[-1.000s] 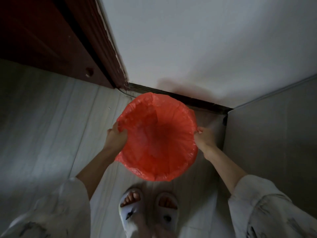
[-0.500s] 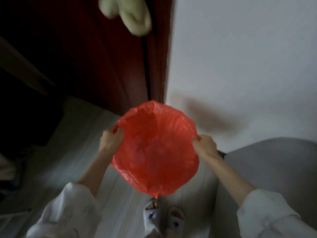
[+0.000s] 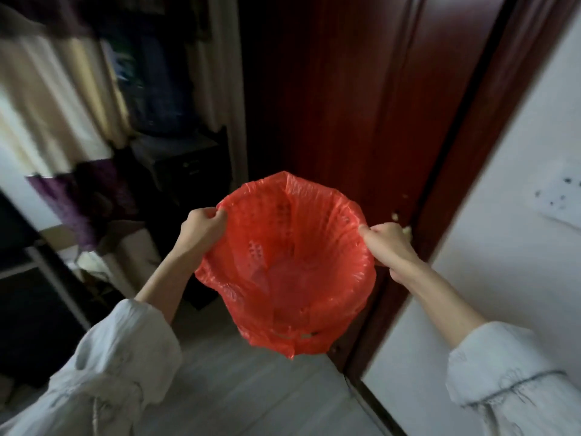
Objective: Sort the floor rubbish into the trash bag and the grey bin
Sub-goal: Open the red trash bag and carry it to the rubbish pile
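L hand (image 3: 201,223) pinches the left rim of the red trash bag (image 3: 289,265); R hand (image 3: 386,242) pinches the right rim, mouth stretched wide btwn them, held mid-air above the pale floor (image 3: 251,391). Grip same as 0.5 s ago, but view has swung up: dark red door (image 3: 339,99) now fills the background, feet gone from view, curtain (image 3: 63,99) at left.

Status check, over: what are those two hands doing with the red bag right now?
Left hand and right hand each grip the rim. Red trash bag held open in the air, looks empty. No rubbish or grey bin in sight.
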{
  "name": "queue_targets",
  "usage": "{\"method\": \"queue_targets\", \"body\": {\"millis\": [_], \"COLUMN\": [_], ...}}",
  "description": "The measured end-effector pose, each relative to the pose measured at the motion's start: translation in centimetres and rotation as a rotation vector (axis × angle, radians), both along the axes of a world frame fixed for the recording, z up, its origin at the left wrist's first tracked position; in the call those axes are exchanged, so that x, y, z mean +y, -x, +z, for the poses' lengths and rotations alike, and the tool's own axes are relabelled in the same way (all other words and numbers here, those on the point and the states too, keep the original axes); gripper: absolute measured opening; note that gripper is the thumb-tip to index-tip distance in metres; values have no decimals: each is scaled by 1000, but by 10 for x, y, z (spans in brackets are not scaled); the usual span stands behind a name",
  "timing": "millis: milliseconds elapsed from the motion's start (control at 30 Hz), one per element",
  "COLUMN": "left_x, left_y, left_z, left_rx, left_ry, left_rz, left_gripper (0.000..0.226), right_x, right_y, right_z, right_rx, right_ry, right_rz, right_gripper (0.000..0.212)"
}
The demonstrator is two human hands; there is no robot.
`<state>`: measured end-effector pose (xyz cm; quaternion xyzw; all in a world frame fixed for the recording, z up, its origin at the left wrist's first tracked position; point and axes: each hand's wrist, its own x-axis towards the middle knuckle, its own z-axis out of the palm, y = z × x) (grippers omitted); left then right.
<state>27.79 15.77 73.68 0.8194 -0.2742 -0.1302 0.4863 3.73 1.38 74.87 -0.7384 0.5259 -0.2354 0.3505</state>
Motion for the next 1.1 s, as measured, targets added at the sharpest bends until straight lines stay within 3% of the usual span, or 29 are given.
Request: {"method": "queue_targets", "body": {"millis": [167, 267, 767, 1100], "left_x": [103, 179, 569, 739], "left_y": [-47, -73, -218, -249], "left_z": [62, 75, 89, 96], "left_rx": [-91, -125, -162, -178], "left_ry": [149, 135, 4, 57], "left_rz": [189, 285, 889, 1198], "left_gripper": [26, 31, 39, 41], "right_x": [55, 100, 422, 600], "right_y": [-76, -128, -432, -550], "right_z": [66, 79, 101, 107], "right_rx": [-124, -152, -142, -245], "right_ry": [93, 80, 60, 13], "right_rz": [172, 305, 888, 1189], "right_gripper": [43, 42, 44, 44]}}
